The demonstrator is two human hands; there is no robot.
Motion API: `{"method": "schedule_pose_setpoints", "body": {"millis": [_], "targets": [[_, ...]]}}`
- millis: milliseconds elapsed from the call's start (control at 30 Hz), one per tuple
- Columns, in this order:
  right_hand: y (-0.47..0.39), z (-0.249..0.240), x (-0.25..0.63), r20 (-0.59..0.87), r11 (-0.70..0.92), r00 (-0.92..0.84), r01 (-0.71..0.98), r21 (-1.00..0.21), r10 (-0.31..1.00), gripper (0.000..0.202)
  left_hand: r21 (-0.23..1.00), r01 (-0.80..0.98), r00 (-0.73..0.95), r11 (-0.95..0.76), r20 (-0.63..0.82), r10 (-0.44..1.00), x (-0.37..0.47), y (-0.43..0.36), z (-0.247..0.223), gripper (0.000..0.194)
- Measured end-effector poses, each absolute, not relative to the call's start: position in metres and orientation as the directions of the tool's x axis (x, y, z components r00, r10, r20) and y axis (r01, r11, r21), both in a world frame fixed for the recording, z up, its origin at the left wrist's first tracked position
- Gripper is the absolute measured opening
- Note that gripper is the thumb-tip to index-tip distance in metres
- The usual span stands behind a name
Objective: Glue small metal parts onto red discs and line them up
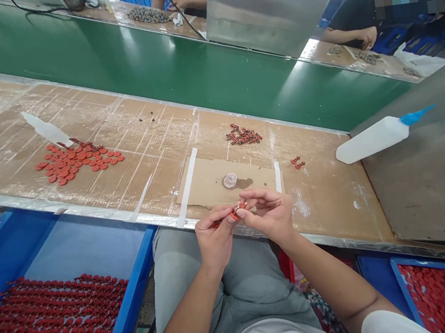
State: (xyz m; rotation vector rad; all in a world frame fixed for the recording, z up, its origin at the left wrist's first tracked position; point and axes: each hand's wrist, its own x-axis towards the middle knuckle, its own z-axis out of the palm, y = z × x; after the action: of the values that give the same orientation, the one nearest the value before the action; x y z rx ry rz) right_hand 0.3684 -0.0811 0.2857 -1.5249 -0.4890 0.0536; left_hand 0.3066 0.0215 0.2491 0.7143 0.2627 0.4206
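Note:
My left hand [215, 237] and my right hand [271, 215] meet over the front edge of the bench. Between the fingertips is a small red part [235, 215], pinched by my left hand. My right thumb and forefinger close on a tiny red-and-dark piece [242, 205] against it; its exact shape is hidden by the fingers. Just beyond the hands, a small clear cup [230, 180] stands on a taped cardboard sheet [204, 185], beside a dark wet stain. Farther back lies a pile of small red-and-dark pieces [244, 134].
Red discs [79, 161] lie in a heap on the left, next to a white strip [47, 128]. Two red assembled pieces [297, 162] and a white bottle with blue nozzle [377, 138] are right. Blue trays [139, 284] hold red parts. Co-workers sit beyond the green belt [145, 62].

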Motion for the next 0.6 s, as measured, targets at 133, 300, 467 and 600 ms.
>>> {"method": "schedule_pose_setpoints", "body": {"millis": [133, 300, 467, 600], "targets": [[-0.087, 0.284, 0.365, 0.188, 0.075, 0.928, 0.173, -0.982, 0.322, 0.032, 0.677, -0.259, 0.889, 0.689, -0.112, 0.444, 0.306, 0.02, 0.25, 0.016], [-0.108, 0.281, 0.363, 0.142, 0.097, 0.967, 0.124, -0.988, 0.21, 0.03, 0.605, -0.155, 0.899, 0.781, -0.241, 0.365, 0.305, 0.016, 0.255, 0.022], [-0.163, 0.274, 0.39, 0.338, -0.319, 0.939, 0.303, -0.898, -0.061, 0.032, 0.524, -0.07, 0.887, 0.849, -0.356, 0.293, 0.306, 0.017, 0.258, 0.033], [-0.216, 0.264, 0.434, 0.486, -0.757, 0.869, 0.253, -0.603, -0.097, 0.031, 0.469, -0.04, 0.891, 0.882, -0.384, 0.244, 0.307, 0.022, 0.258, 0.036]]}}
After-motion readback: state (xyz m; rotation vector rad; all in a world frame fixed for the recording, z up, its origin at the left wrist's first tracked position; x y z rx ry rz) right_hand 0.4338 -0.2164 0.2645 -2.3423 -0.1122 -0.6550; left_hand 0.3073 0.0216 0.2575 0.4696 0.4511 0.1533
